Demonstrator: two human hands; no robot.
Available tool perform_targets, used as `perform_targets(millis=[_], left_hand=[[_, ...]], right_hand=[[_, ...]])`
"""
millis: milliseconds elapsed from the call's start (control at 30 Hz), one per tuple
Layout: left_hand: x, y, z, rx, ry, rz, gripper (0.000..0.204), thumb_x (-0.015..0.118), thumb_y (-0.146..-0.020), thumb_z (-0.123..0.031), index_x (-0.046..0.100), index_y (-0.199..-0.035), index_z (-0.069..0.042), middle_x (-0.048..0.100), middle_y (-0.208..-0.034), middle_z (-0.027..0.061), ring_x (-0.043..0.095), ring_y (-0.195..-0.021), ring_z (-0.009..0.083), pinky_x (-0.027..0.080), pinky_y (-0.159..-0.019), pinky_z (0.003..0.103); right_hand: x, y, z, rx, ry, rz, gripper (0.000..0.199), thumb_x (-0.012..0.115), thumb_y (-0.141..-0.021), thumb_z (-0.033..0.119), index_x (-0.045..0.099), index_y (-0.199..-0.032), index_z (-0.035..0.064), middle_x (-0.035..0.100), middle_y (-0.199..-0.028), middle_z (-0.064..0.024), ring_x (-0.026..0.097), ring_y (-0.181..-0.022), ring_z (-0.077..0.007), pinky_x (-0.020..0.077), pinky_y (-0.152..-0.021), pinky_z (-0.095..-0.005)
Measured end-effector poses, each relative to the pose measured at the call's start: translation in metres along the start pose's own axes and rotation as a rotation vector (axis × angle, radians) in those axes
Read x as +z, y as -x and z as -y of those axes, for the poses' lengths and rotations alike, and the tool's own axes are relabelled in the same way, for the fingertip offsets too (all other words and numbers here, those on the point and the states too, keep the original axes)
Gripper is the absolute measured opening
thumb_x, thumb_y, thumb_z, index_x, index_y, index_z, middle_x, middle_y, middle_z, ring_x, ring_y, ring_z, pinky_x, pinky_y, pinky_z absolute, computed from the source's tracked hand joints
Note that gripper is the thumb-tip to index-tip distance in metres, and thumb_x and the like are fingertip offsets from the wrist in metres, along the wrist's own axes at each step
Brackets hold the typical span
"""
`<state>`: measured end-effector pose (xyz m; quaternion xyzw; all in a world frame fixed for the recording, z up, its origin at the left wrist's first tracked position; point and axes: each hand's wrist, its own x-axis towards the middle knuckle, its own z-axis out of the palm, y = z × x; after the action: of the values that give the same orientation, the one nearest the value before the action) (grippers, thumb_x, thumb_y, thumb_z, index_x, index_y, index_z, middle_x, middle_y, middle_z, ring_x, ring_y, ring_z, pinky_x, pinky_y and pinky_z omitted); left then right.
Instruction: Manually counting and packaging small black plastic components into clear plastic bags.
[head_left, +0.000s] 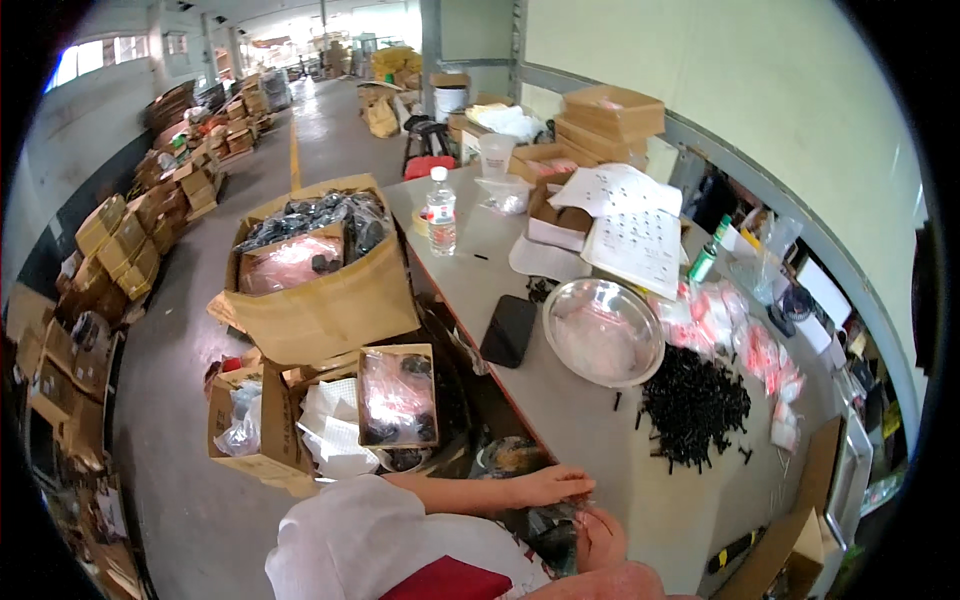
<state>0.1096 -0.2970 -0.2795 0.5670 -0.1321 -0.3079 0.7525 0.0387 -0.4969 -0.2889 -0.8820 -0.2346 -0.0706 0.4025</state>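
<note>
Both hands, the left (555,485) and the right (601,538), show in the head view close together at the near edge of the surface (560,395), fingers bent around a dark-looking piece of clear plastic (553,527); the plastic lies between and just below them, and whether either one truly pinches it I cannot tell. Since they work beside the edge rather than well over the surface, a loose grip could let the plastic, and anything in it, drop toward the lap or floor. Ahead and to the right of the hands sits a loose heap of black screws (695,410), with one stray screw (617,401) lying apart; a sweeping forearm could scatter these. Beyond the hands, the metal bowl (603,332) of clear bags stands right beside the heap, so a nudge might mix screws into it. Left of the bowl, the phone (508,331) lies near the edge and could be knocked off by an elbow. Farther ahead, the upright bottle (441,212) could tip if bumped, wetting the papers (635,250).
</note>
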Motion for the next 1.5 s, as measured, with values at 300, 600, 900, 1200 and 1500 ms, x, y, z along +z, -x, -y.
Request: perform_targets(millis=[300, 600, 900, 1200, 1500], left_hand=[[-0.008, 0.009, -0.02, -0.066, 0.074, -0.201, 0.031, 0.058, -0.093, -0.035, 0.062, -0.077, -0.008, 0.05, -0.063, -0.0047, 0.043, -0.055, 0.0063, 0.033, -0.05, 0.023], [-0.011, 0.003, -0.041, 0.638, -1.053, -0.161, 0.045, 0.072, -0.079, -0.029, 0.055, -0.107, 0.002, 0.062, -0.099, 0.0113, 0.059, -0.091, 0.0261, 0.042, -0.087, 0.039], [0.008, 0.013, -0.008, 0.606, -1.236, 0.19, 0.04, 0.071, -0.063, -0.012, 0.056, -0.1, -0.006, 0.06, -0.094, 0.0119, 0.058, -0.092, 0.0309, 0.043, -0.086, 0.041], [-0.01, 0.02, -0.001, -0.059, -0.676, 0.013, 0.035, 0.074, -0.075, -0.016, 0.052, -0.098, -0.001, 0.059, -0.075, 0.0087, 0.059, -0.071, 0.02, 0.047, -0.069, 0.031], [-0.02, 0.028, 0.029, -0.048, -0.37, 0.115, 0.027, 0.074, -0.079, -0.012, 0.053, -0.095, -0.004, 0.059, -0.086, 0.0018, 0.055, -0.083, 0.0093, 0.045, -0.073, 0.025]], right_hand=[[-0.031, -0.02, 0.062, -0.108, 0.308, 0.123, 0.043, 0.076, -0.067, 0.015, 0.065, -0.109, 0.0137, 0.052, -0.127, -0.0085, 0.046, -0.111, -0.0393, 0.041, -0.093, -0.0473], [-0.044, -0.021, 0.058, -0.073, 0.255, 0.045, 0.04, 0.069, -0.071, 0.012, 0.063, -0.11, 0.0139, 0.052, -0.128, -0.0044, 0.053, -0.105, -0.0325, 0.044, -0.089, -0.0433], [-0.009, -0.026, 0.053, 0.045, 0.098, 0.43, 0.028, 0.063, -0.076, 0.012, 0.055, -0.101, 0.0022, 0.056, -0.106, -0.0179, 0.059, -0.094, -0.0352, 0.0488, -0.081, -0.044], [-0.078, -0.112, -0.045, 0.281, 0.0, 0.042, 0.047, 0.064, -0.084, 0.027, 0.055, -0.127, 0.0109, 0.054, -0.129, -0.0148, 0.053, -0.115, -0.0286, 0.0424, -0.096, -0.0412], [-0.055, -0.117, -0.087, 0.598, 0.744, -0.146, 0.081, 0.054, -0.082, 0.061, 0.027, -0.146, 0.0189, 0.019, -0.154, -0.0106, 0.018, -0.14, -0.0365, 0.0224, -0.108, -0.0586]])
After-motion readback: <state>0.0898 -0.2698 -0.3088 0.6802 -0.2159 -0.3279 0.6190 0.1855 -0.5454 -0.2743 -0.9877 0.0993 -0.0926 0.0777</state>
